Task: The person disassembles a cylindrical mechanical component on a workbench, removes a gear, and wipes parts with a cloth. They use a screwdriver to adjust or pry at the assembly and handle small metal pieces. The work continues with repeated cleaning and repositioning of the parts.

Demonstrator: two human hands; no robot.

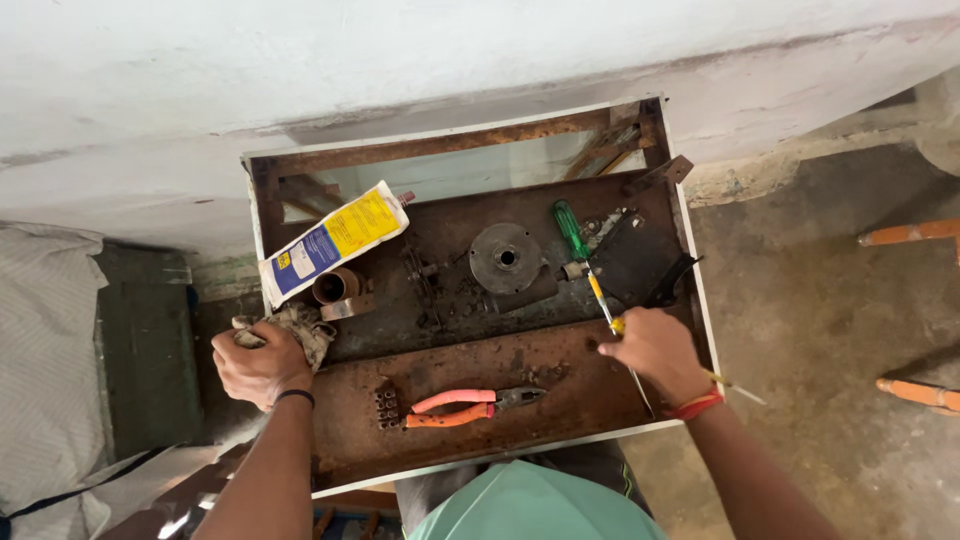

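Observation:
My left hand (260,362) grips a dirty grey rag (296,326) at the left edge of a rusty metal chassis (560,395). My right hand (655,350) rests on the chassis's right side, fingers closed around a thin yellow-shafted tool (610,318) whose tip pokes out past my wrist. A green-handled screwdriver (571,230) lies just above it, pointing toward a round metal hub (505,258) in the middle. Pink-and-orange pliers (465,406) lie on the front ledge beside a small terminal block (386,408).
A white, blue and yellow tube (332,243) and a brown pipe fitting (337,288) sit at the chassis's left. A black bracket (638,262) is at the right. White wall behind, concrete floor to the right with orange legs (915,234), cloth bundle (45,380) at left.

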